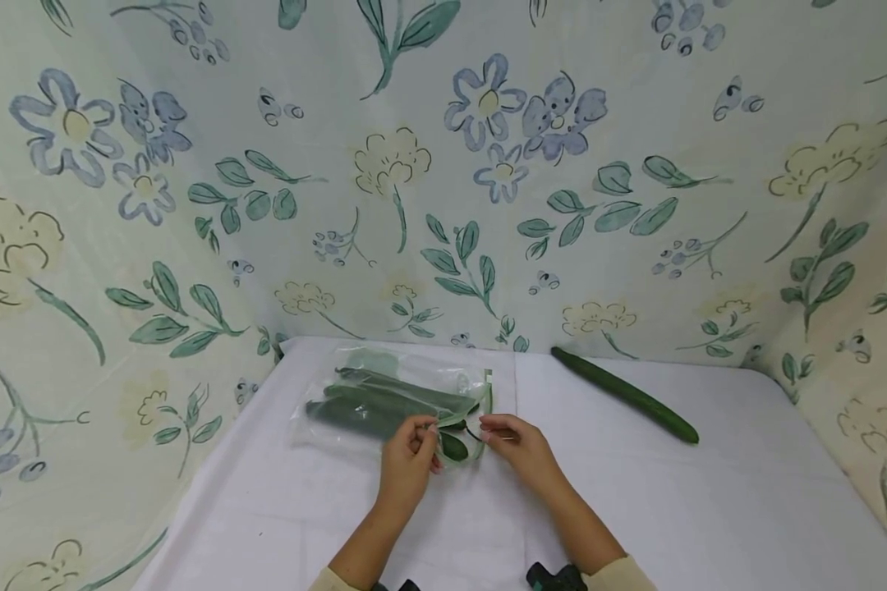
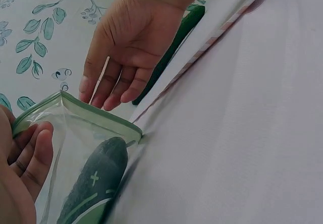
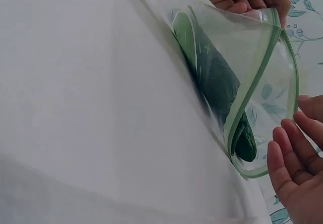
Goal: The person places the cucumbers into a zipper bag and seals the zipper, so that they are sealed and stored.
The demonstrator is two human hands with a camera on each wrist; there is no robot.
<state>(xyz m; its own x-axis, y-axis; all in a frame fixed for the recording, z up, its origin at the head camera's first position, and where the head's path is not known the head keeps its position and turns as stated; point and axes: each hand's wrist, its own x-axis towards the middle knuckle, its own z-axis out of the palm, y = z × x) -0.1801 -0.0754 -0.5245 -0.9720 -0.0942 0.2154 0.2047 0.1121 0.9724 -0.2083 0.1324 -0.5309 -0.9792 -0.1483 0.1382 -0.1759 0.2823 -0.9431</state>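
Hands, two, bare. Left hand (image 1: pixel 408 451): thumb and fingers pinched on the near part of the bag's green rim (image 3: pixel 261 67). Right hand (image 1: pixel 521 447): fingers bent, thumb and forefinger pinched on the far part of the same rim, as the right wrist view showed; remaining fingers loosely curled, clear of the plastic.

Clear bag (image 1: pixel 369 359), one, green-edged: lay on the white tablecloth (image 1: pixel 710 501), toward seven o'clock from the centre of the head view. Long axis ran from between nine and ten o'clock to between three and four; body lay toward nine, mouth faced three. Mouth stood parted between the two hands, its rim forming a loop.

Bagged cucumbers (image 1: pixel 362 406), several, dark green: lay side by side inside, long axes nearly along that of the bag. One blunt end was seen at the mouth, within the rim. Exact count uncertain through the plastic.

Loose cucumber (image 1: pixel 624 396), one: lay on the cloth at three o'clock from the bag, well apart. Long axis ran from ten to four o'clock, its narrower end at ten.

Floral backdrop (image 1: pixel 488 246): blue flowers and green leaves on pale ground, standing at twelve o'clock behind the table.
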